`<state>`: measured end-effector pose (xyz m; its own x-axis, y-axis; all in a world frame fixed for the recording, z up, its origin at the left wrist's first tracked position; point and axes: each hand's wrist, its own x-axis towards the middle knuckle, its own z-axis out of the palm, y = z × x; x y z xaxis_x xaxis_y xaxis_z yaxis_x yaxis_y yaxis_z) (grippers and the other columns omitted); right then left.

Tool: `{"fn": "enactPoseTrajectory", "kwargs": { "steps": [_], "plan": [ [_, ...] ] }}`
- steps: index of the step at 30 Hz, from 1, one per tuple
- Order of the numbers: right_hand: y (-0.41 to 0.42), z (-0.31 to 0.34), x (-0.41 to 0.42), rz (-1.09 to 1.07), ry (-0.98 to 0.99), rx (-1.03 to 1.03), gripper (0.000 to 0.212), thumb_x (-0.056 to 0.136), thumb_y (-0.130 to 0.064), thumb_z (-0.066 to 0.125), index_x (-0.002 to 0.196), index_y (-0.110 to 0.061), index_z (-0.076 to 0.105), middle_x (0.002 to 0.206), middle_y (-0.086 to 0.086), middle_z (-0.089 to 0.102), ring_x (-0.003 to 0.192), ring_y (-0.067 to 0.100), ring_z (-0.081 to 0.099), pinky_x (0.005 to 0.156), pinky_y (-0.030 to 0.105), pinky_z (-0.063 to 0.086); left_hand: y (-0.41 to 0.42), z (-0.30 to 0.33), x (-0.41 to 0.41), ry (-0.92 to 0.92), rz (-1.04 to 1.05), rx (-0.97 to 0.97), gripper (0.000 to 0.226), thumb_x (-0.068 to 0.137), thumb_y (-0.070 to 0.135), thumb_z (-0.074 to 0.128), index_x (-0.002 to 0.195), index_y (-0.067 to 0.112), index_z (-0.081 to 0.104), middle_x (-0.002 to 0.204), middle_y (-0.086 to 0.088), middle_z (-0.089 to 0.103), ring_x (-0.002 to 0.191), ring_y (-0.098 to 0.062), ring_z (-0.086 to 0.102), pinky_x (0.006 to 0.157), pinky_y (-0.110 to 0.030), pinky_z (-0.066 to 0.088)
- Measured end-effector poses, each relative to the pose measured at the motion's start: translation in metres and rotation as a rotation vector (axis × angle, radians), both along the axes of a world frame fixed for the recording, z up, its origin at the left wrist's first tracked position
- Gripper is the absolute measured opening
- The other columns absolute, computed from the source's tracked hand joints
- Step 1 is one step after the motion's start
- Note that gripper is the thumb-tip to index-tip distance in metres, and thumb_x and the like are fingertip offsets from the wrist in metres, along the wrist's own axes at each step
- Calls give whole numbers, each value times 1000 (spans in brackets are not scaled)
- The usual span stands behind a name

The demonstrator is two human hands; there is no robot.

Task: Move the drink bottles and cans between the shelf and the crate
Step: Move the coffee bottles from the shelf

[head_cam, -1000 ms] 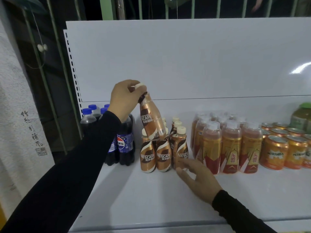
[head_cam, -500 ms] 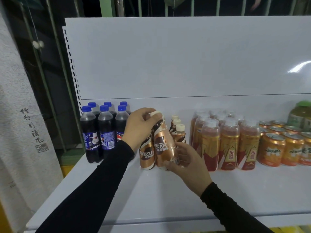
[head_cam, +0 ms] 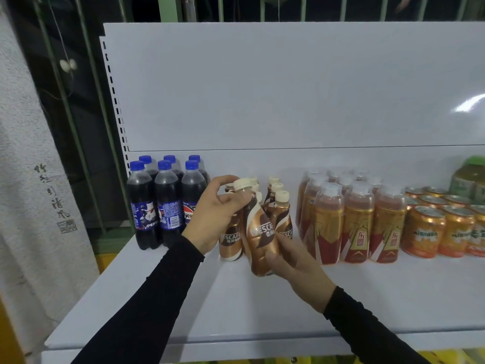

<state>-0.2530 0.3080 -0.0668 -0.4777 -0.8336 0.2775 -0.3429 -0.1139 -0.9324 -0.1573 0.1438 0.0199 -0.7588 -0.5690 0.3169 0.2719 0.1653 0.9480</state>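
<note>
A brown and gold Nescafe bottle (head_cam: 259,237) with a cream cap leans slightly at the front of the Nescafe cluster (head_cam: 280,219) on the white shelf (head_cam: 262,306). My left hand (head_cam: 215,219) grips its neck just under the cap. My right hand (head_cam: 296,266) cups its base from the right, fingers curled round it. Whether the base touches the shelf is hidden by my right hand. Other Nescafe bottles stand upright right behind it.
Several Pepsi bottles (head_cam: 165,206) stand at the shelf's left end. Red and gold drink bottles (head_cam: 357,222) stand right of the Nescafe cluster, then orange Mirinda cans (head_cam: 425,232) and a green-capped bottle (head_cam: 469,177). A white cloth (head_cam: 29,179) hangs at left. The shelf's back panel (head_cam: 288,88) rises behind.
My left hand brought the Nescafe bottle down from above the cluster to shelf level in front. My right hand left the shelf surface and took hold of the bottle's base.
</note>
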Motion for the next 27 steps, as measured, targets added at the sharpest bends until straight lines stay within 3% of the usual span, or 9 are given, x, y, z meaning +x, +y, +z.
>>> {"fn": "enactPoseTrajectory", "kwargs": {
  "steps": [3, 7, 11, 15, 17, 19, 21, 24, 27],
  "plan": [
    [-4, -3, 0, -112, 178, 49, 74, 67, -70, 73, 129, -34, 55, 115, -17, 65, 104, 3, 63, 89, 24, 55, 4, -5, -1, 56, 36, 5, 37, 88, 12, 75, 118, 24, 58, 94, -12, 77, 88, -30, 75, 83, -47, 60],
    [-3, -7, -3, -182, 119, 19, 92, 57, -70, 76, 135, -28, 52, 121, -11, 65, 104, 5, 66, 90, 26, 56, 6, -10, -2, 63, 69, 12, 37, 87, 13, 76, 117, 27, 57, 92, -2, 78, 84, -20, 76, 77, -35, 62],
    [1, -8, -1, -113, 12, -28, 65, 78, -49, 73, 135, -26, 52, 119, -8, 68, 108, 9, 66, 86, 24, 56, 2, -11, 1, -10, 16, 49, 35, 89, 22, 73, 120, 29, 59, 95, 0, 77, 89, -19, 75, 83, -37, 60],
    [1, -7, 2, -5, -183, -49, 54, 90, -40, 64, 139, -21, 49, 122, -3, 68, 110, 12, 67, 85, 26, 56, -1, -15, 2, -31, -41, 123, 37, 91, 16, 71, 124, 27, 59, 96, -6, 77, 90, -24, 75, 86, -45, 59],
    [0, -9, 2, 7, -149, -31, 59, 89, -50, 65, 139, -22, 50, 124, -3, 68, 112, 13, 66, 89, 29, 56, 0, -16, 1, -16, -30, 123, 39, 90, 13, 71, 124, 25, 57, 97, -7, 77, 89, -25, 75, 84, -44, 59],
    [-1, -10, 2, -28, 38, 46, 77, 77, -72, 65, 139, -30, 50, 126, -10, 65, 114, 10, 63, 95, 34, 56, 1, -17, 0, 2, -6, 134, 42, 87, 12, 74, 123, 24, 57, 99, -9, 77, 91, -26, 75, 81, -42, 58],
    [-4, -10, 4, -98, 169, 90, 79, 67, -76, 67, 135, -38, 50, 122, -16, 64, 109, 4, 63, 93, 29, 56, 1, -19, -1, 19, 24, 145, 45, 84, 14, 78, 122, 24, 57, 100, -9, 77, 93, -27, 75, 80, -41, 58],
    [-7, -12, 3, -173, 189, 44, 78, 66, -67, 74, 134, -34, 53, 118, -16, 67, 104, 2, 65, 90, 24, 56, 2, -18, -1, 20, 47, 123, 46, 82, 15, 80, 121, 22, 58, 99, -6, 77, 91, -23, 75, 79, -38, 58],
    [-6, -13, 2, -154, 71, -18, 67, 76, -39, 83, 134, -26, 54, 115, -11, 70, 103, 4, 68, 84, 20, 55, 1, -17, 0, -8, 24, 116, 41, 84, 17, 78, 121, 16, 62, 96, -5, 77, 88, -23, 75, 84, -39, 58]
  ]
}}
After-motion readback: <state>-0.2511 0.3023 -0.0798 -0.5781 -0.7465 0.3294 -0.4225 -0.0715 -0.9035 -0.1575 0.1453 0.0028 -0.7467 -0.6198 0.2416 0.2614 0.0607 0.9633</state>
